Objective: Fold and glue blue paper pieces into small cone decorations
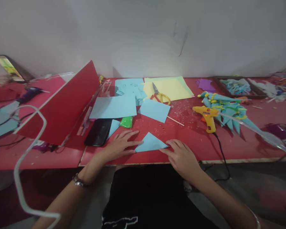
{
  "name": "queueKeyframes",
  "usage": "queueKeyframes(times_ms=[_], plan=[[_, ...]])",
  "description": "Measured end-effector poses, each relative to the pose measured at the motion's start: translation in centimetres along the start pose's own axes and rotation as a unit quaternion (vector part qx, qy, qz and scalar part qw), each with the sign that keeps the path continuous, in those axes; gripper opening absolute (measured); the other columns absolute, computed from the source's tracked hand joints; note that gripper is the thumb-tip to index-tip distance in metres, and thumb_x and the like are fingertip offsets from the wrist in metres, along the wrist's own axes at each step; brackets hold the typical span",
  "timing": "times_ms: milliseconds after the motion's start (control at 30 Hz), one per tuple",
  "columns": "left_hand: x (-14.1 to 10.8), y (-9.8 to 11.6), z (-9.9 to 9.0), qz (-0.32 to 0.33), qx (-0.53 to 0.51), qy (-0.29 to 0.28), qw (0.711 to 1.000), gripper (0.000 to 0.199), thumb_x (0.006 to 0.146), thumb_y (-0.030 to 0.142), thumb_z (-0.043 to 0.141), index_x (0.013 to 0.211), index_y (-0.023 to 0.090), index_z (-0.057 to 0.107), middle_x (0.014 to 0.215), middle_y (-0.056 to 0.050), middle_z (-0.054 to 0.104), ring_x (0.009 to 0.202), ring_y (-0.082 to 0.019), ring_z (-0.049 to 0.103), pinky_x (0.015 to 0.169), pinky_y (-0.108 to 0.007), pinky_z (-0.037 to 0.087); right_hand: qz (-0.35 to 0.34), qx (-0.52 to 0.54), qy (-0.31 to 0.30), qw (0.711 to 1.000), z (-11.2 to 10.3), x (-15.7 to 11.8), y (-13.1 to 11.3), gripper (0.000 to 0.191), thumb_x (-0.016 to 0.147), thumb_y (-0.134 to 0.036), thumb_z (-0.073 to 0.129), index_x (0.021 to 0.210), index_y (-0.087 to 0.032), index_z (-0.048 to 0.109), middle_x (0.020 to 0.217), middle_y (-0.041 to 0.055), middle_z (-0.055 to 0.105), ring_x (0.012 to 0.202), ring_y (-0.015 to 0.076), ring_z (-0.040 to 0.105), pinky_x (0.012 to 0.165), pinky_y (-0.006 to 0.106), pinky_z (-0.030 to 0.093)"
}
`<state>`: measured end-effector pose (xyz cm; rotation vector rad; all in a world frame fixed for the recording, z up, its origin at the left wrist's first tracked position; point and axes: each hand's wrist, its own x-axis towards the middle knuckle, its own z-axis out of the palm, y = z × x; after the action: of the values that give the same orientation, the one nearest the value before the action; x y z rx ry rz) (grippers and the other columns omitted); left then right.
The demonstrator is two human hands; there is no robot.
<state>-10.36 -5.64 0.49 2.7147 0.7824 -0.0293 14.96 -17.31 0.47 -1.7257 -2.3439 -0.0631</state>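
A light-blue paper triangle (149, 143), apparently folded, lies flat near the front edge of the red table. At its left corner is my left hand (120, 145), fingers spread, with fingertips touching the paper. My right hand (182, 156) rests at the opposite corner, its fingers stretched out and the tips on the paper. Just beyond the triangle lies a blue paper rectangle (154, 110), with a larger blue sheet (114, 107) to its left. Close to my left hand are a green packet (126, 122), a small blue paper piece (113, 127) and a black phone (98, 132).
Scissors (160, 94) lie on yellow sheets (175, 88). To the right, a yellow glue gun (207, 117) with a hanging cord sits before blue paper cones (228, 111). A red board (62, 105) stands upright at left. A dark tray (239, 87) holds scraps.
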Motion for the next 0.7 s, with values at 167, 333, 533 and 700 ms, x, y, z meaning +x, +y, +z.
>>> queueKeyframes(times_ms=[167, 333, 533, 700], plan=[[-0.1, 0.1, -0.2, -0.007, -0.002, -0.010, 1.000, 0.042, 0.084, 0.041, 0.041, 0.125, 0.046, 0.034, 0.141, 0.002, 0.022, 0.125, -0.026, 0.022, 0.097, -0.043, 0.028, 0.025, -0.026, -0.011, 0.999, -0.4, -1.0, 1.1, 0.037, 0.075, -0.010, 0.047, 0.103, -0.029, 0.062, 0.107, 0.0058, 0.057, 0.100, 0.0221, 0.046, 0.078, 0.033, 0.041], [-0.1, 0.1, -0.3, -0.010, -0.014, -0.013, 1.000, 0.041, 0.085, 0.041, 0.041, 0.125, 0.045, 0.034, 0.142, 0.002, 0.021, 0.126, -0.025, 0.021, 0.097, -0.044, 0.028, 0.041, -0.050, -0.012, 0.998, -1.3, -1.5, 2.0, 0.033, 0.075, -0.010, 0.045, 0.098, -0.024, 0.065, 0.104, 0.0079, 0.058, 0.095, 0.0226, 0.050, 0.074, 0.034, 0.043], [0.4, 1.5, -0.6, -0.012, -0.053, 0.019, 0.998, 0.046, 0.080, 0.040, 0.047, 0.125, 0.033, 0.039, 0.137, -0.003, 0.030, 0.124, -0.023, 0.026, 0.100, -0.042, 0.026, 0.024, 0.011, -0.010, 1.000, -1.2, 0.3, 1.7, 0.025, 0.082, -0.022, 0.044, 0.100, -0.018, 0.061, 0.106, 0.0102, 0.057, 0.093, 0.0218, 0.053, 0.077, 0.035, 0.046], [1.1, 5.0, 0.8, -0.004, -0.049, 0.050, 0.998, 0.068, 0.072, 0.046, 0.056, 0.132, 0.027, 0.029, 0.133, -0.008, 0.035, 0.119, -0.024, 0.033, 0.098, -0.041, 0.031, -0.082, 0.073, -0.032, 0.993, 1.0, 1.6, -0.3, 0.058, 0.075, -0.043, 0.054, 0.125, -0.015, 0.042, 0.130, 0.0141, 0.042, 0.118, 0.0263, 0.039, 0.092, 0.040, 0.039]])
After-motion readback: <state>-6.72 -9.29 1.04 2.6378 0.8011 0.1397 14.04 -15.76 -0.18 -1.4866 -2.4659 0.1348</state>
